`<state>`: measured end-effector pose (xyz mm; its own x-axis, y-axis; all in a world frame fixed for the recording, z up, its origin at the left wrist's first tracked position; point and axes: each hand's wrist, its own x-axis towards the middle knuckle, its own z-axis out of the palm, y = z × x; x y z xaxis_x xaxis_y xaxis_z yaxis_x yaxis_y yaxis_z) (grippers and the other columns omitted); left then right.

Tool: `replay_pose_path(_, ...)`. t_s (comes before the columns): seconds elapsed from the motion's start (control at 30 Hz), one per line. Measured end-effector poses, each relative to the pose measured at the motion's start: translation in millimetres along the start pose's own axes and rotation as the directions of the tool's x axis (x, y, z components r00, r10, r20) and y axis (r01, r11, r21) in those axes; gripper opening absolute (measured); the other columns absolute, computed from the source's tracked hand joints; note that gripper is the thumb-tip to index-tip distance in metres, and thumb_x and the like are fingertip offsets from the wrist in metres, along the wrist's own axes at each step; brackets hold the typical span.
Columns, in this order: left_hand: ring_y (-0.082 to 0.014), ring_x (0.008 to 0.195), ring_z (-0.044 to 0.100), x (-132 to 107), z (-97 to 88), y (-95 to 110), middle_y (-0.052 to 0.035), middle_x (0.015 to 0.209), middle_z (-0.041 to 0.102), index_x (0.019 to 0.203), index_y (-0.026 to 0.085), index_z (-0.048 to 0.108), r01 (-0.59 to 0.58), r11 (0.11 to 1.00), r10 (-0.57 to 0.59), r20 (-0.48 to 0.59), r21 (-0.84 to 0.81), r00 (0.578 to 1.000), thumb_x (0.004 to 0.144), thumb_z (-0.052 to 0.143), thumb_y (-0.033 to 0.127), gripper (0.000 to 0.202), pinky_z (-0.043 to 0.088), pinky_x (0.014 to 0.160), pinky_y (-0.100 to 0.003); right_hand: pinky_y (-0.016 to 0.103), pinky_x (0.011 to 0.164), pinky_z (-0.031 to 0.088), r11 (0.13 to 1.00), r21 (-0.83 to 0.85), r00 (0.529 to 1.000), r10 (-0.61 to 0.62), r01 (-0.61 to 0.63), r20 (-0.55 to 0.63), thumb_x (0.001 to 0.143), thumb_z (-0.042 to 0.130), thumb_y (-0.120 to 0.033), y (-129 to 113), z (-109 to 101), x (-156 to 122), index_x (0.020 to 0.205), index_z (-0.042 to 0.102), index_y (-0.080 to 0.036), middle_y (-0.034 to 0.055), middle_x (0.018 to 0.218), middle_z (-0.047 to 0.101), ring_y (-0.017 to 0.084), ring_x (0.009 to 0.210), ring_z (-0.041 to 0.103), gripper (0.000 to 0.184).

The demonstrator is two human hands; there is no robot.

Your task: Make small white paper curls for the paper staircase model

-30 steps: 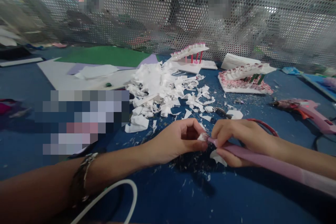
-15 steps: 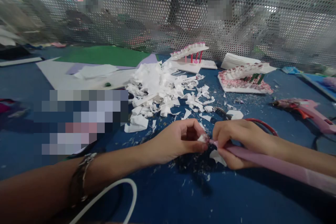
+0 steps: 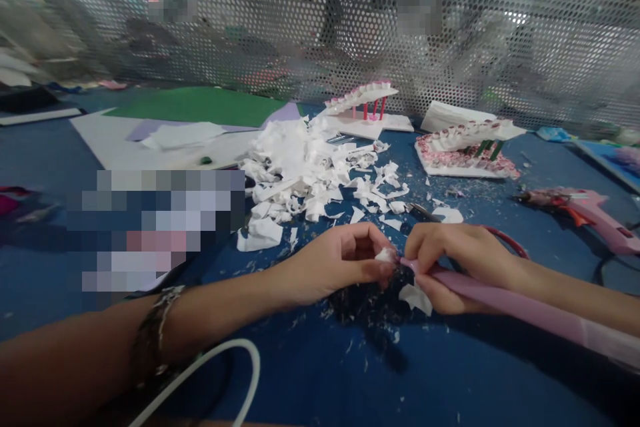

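Low over the middle of the table, my left hand [image 3: 320, 260] pinches a small crumpled piece of white paper [image 3: 384, 255] between thumb and fingertips. My right hand [image 3: 460, 250] grips a long pink pen [image 3: 480, 288], whose body slants off to the lower right. The pen's narrow tip meets the paper piece, or comes very close to it. A loose scrap of white paper [image 3: 415, 299] lies just below the two hands. Beyond them spreads a heap of torn white paper [image 3: 295, 160]. Scissors [image 3: 425, 213] with red handles lie partly hidden behind my right hand.
A pink glue gun [image 3: 595, 217] rests at the right. Two paper models, one with red posts [image 3: 370, 110] and one with green posts [image 3: 470, 147], stand at the back before a perforated metal screen [image 3: 280, 20]. Green sheet [image 3: 195, 107] lies at back left; white cable [image 3: 253, 367] loops in front.
Both hands have shifted up very slightly, with the paper piece and pen still held together. Other things on the table look the same.
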<state>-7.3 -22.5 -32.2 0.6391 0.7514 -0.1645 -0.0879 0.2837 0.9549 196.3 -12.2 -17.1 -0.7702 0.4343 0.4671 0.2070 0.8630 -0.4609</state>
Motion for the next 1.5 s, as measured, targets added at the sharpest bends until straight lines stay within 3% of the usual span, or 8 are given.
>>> replay_pose_path(0.13, -0.0073, 0.061, 0.055, 0.7, 0.8, 0.1, 0.003, 0.067, 0.058, 0.077, 0.014, 0.056, -0.04, 0.998, 0.039, -0.025, -0.044, 0.999, 0.07, 0.068, 0.038, 0.028, 0.042, 0.065, -0.022, 0.014, 0.056, 0.04, 0.999, 0.033, 1.0, -0.003, 0.004, -0.028, 0.07, 0.053, -0.009, -1.9, -2.3, 2.0, 0.079, 0.043, -0.021, -0.0039, 0.073, 0.053, 0.005, 0.064, 0.052, 0.018)
replay_pose_path(0.33, -0.0076, 0.069, 0.058, 0.6, 1.0, -1.9, 0.0011, 0.073, 0.062, 0.08, 0.014, 0.057, -0.043, 0.997, 0.04, -0.036, -0.064, 0.999, 0.073, 0.067, 0.031, 0.022, 0.042, 0.069, -0.02, 0.016, 0.06, 0.043, 0.993, 0.093, 0.997, -0.072, 0.075, -0.035, 0.07, 0.053, -0.006, -2.8, -4.0, 2.3, 0.083, 0.043, -0.02, -0.0024, 0.076, 0.053, 0.006, 0.07, 0.054, 0.021)
replay_pose_path(0.5, -0.0082, 0.071, 0.058, 1.1, 1.1, -2.7, 0.001, 0.074, 0.062, 0.081, 0.015, 0.057, -0.041, 0.997, 0.04, -0.024, -0.071, 0.999, 0.072, 0.069, 0.03, 0.021, 0.042, 0.072, -0.022, 0.015, 0.052, 0.038, 1.0, 0.004, 0.998, -0.012, 0.013, -0.062, 0.069, 0.052, -0.006, -3.7, -1.5, 1.7, 0.076, 0.041, -0.02, -0.0033, 0.071, 0.052, 0.004, 0.06, 0.049, 0.019)
replay_pose_path(0.7, -0.0077, 0.069, 0.057, 0.4, 1.7, -1.9, 0.0014, 0.071, 0.062, 0.079, 0.015, 0.057, -0.047, 0.996, 0.045, -0.02, -0.071, 0.999, 0.072, 0.068, 0.032, 0.022, 0.042, 0.069, -0.019, 0.016, 0.054, 0.041, 0.997, 0.044, 0.998, -0.059, 0.06, -0.023, 0.07, 0.052, -0.007, -5.1, -2.6, 2.6, 0.077, 0.042, -0.02, -0.0023, 0.072, 0.053, 0.006, 0.063, 0.052, 0.018)
replay_pose_path(0.83, -0.0064, 0.068, 0.058, -0.1, 2.1, -2.3, 0.0022, 0.071, 0.062, 0.081, 0.014, 0.057, -0.041, 0.996, 0.04, -0.023, -0.082, 0.999, 0.073, 0.068, 0.031, 0.021, 0.042, 0.068, -0.018, 0.015, 0.052, 0.039, 0.998, -0.005, 0.995, -0.059, 0.058, -0.083, 0.068, 0.05, -0.003, -6.0, -2.8, 3.4, 0.074, 0.041, -0.02, -0.0043, 0.067, 0.051, 0.004, 0.059, 0.049, 0.021)
replay_pose_path(1.17, -0.0064, 0.068, 0.059, 0.6, 2.1, -2.1, 0.0014, 0.072, 0.063, 0.081, 0.013, 0.057, -0.04, 0.997, 0.039, -0.023, -0.062, 0.999, 0.072, 0.068, 0.031, 0.023, 0.042, 0.068, -0.018, 0.016, 0.056, 0.041, 0.996, -0.006, 0.994, -0.086, 0.086, -0.063, 0.069, 0.052, -0.005, -6.4, -5.4, 4.8, 0.076, 0.041, -0.02, -0.0037, 0.068, 0.052, 0.006, 0.064, 0.053, 0.021)
replay_pose_path(1.5, -0.0076, 0.067, 0.058, -0.4, 2.4, -1.1, 0.0014, 0.07, 0.061, 0.077, 0.013, 0.056, -0.031, 0.999, 0.029, -0.048, -0.045, 0.998, 0.071, 0.068, 0.033, 0.024, 0.043, 0.068, -0.02, 0.016, 0.056, 0.041, 0.997, -0.063, 0.999, -0.043, 0.042, -0.021, 0.069, 0.053, -0.006, -3.0, -6.2, 2.8, 0.076, 0.041, -0.02, -0.003, 0.069, 0.054, 0.007, 0.065, 0.055, 0.02)
